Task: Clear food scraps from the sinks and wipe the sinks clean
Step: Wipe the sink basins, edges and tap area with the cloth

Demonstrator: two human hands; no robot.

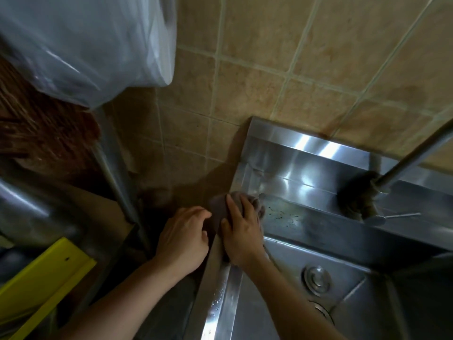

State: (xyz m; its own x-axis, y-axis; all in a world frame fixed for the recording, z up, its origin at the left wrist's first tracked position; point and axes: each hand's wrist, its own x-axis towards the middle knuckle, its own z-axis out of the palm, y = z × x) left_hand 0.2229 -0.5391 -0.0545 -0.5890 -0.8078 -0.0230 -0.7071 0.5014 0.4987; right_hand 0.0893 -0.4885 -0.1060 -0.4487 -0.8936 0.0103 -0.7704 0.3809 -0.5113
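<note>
While the right hand (pixel 241 231) presses a grey cloth (pixel 218 209) flat against the back left corner of the sink's rim (pixel 220 290), fingers spread over it, the left hand (pixel 182 238) hangs just beside the sink's outer edge, fingers loosely curled and seemingly empty, though its fingertips touch the cloth's edge. Judging by the basin (pixel 282 266), which shows no large scraps around the drain plug (pixel 318 280), clearing looks mostly done. Wiping seems underway: dark specks (pixel 282 214) remain on the ledge behind the basin, near the tap (pixel 372 190), and droplets sit on the rim. Any other sink lies out of view.
</note>
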